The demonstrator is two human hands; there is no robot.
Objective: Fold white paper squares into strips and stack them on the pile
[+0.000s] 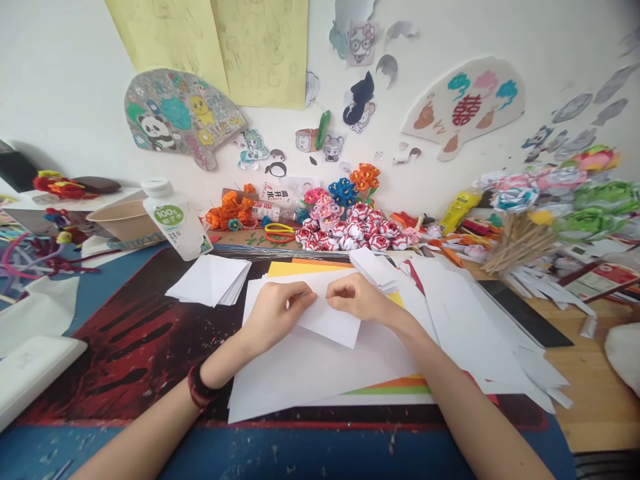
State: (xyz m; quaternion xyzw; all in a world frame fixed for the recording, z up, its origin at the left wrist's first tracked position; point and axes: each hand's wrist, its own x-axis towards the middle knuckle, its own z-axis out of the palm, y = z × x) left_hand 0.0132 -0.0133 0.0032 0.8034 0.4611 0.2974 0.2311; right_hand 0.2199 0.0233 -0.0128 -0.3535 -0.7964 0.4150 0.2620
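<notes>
A small sheet of white paper point(333, 325) is held up between my two hands, over a stack of larger sheets. My left hand point(283, 307) pinches its upper left part between thumb and fingers. On the upper right, my right hand point(356, 297) pinches the same sheet, its fingertips a short gap from the left ones. The fingers hide part of the paper's upper edge. Beneath lies a big white sheet point(320, 377), with yellow, orange and green sheets showing at its edges. A pile of small folded white papers point(210, 279) lies left of my left hand.
More folded papers point(375, 268) lie beyond my right hand. White sheets point(470, 320) and a dark flat slab point(523, 313) are at right. A white bottle point(175, 220) stands back left. Red-and-white paper flowers point(357, 230) line the wall. A tissue pack point(37, 373) sits left.
</notes>
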